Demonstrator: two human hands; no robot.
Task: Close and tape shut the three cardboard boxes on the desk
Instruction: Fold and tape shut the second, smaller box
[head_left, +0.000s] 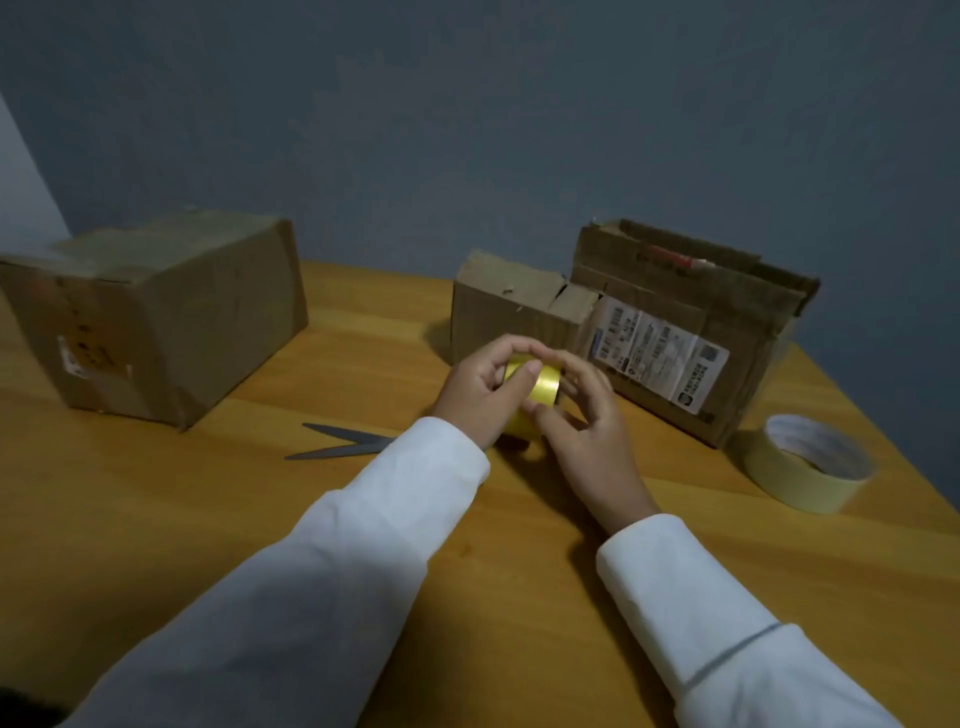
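Three boxes: all cardboard, all on the wooden desk (156, 519).
Box 1: big box (156, 317), far left, flaps down, old tape patches on top.
Box 2: small box (511, 306), centre back, torn top flaps roughly folded in.
Box 3: labelled box (696, 322), right back, touching the small box, top flaps standing up, shipping label on its front face.
Tape rolls: two. Yellow roll (535, 387) held above the desk in front of the small box; pale roll (808, 462) lying flat near the right edge.
Left hand (480, 387): fingers curled round the yellow roll, thumb on its face.
Right hand (587, 421): fingers and thumb also gripping the yellow roll.
Scissors (343, 441): one pair, blades apart, handles hidden under the left sleeve (311, 571).
Sleeves: two, white.
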